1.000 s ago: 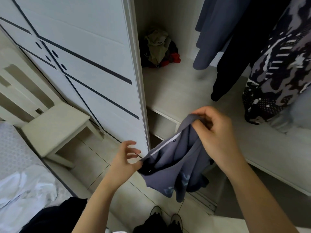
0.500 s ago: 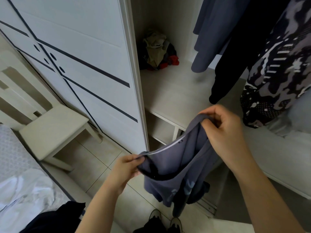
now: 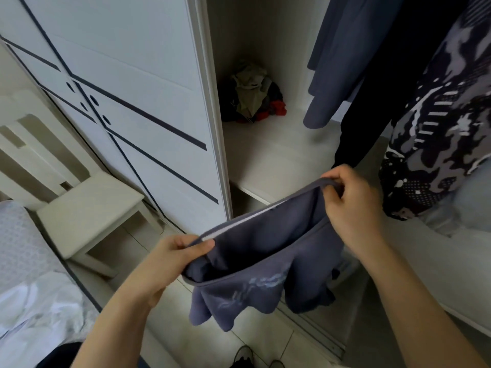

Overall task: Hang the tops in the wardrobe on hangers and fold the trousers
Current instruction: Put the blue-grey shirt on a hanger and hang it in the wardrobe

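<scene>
A slate-blue garment (image 3: 260,264) with a pale print hangs between my hands in front of the open wardrobe (image 3: 279,155). My left hand (image 3: 170,257) pinches the left end of its stretched opening edge. My right hand (image 3: 350,205) grips the right end, higher up. The opening gapes toward me and the rest of the cloth droops below. Inside the wardrobe hang a blue-grey top (image 3: 342,62), a black garment (image 3: 377,96) and a camouflage-patterned top (image 3: 435,128). No hanger is visible.
A crumpled heap of clothes (image 3: 252,96) lies in the wardrobe's back corner. The white sliding door (image 3: 148,107) stands at left, with a white chair (image 3: 87,211) beside it. A bed with white and dark fabric (image 3: 34,309) fills the lower left. My shoes (image 3: 244,357) are below.
My left hand has taken hold of the garment's edge, and both hands have drawn apart, stretching the opening wide. The view has shifted slightly.
</scene>
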`<action>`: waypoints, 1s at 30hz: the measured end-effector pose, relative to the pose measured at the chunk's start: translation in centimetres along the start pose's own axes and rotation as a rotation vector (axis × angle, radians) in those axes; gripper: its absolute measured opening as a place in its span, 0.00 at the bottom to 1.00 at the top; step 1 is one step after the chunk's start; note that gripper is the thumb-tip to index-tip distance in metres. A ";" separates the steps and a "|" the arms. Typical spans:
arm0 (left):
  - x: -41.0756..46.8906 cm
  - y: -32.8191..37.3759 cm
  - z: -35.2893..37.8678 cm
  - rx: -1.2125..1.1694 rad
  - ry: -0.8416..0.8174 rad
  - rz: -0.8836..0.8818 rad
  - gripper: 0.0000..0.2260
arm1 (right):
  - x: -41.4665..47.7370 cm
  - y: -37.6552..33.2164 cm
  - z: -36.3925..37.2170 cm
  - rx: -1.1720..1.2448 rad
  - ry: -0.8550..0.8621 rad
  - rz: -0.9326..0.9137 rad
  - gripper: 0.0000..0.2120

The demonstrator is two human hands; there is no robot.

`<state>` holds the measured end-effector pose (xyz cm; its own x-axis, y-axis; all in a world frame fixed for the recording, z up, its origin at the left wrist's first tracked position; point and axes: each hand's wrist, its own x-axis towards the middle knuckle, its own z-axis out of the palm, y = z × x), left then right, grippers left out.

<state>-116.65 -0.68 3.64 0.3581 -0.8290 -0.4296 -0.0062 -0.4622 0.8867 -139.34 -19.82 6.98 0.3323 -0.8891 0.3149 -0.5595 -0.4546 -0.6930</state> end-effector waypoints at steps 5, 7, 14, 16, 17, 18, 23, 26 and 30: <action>0.0 5.2 -0.1 -0.219 0.199 0.149 0.14 | 0.5 -0.1 0.0 -0.040 0.016 -0.047 0.06; 0.3 7.3 0.0 -0.198 0.272 0.219 0.13 | 0.7 0.3 0.0 -0.090 -0.024 -0.060 0.09; 1.2 13.7 0.7 -0.043 0.286 0.466 0.16 | 1.2 -0.5 -0.7 -0.270 -0.133 -0.053 0.08; 1.3 16.0 0.8 -0.014 0.278 0.548 0.16 | 1.5 -1.6 -1.2 -0.272 -0.134 -0.088 0.08; 1.3 17.2 0.8 -0.001 0.283 0.592 0.16 | 1.9 -2.2 -1.6 -0.253 -0.102 -0.116 0.09; 1.3 18.5 0.8 0.011 0.295 0.635 0.16 | 2.3 -2.8 -2.0 -0.230 -0.052 -0.154 0.10; 0.7 25.1 0.7 0.001 0.333 0.804 0.19 | 5.8 -8.4 -5.3 -0.218 0.115 -0.340 0.09; 0.3 29.0 0.2 0.039 0.382 0.888 0.18 | 8.1 -12.7 -7.9 -0.266 0.176 -0.447 0.07; -0.5 33.9 -1.0 0.181 0.491 1.009 0.15 | 10.8 -18.6 -11.6 -0.299 0.269 -0.571 0.08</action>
<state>-116.09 -15.62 34.14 0.4396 -0.6539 0.6157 -0.6201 0.2750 0.7348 -134.11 -21.62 30.81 0.4591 -0.4713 0.7531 -0.5509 -0.8161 -0.1748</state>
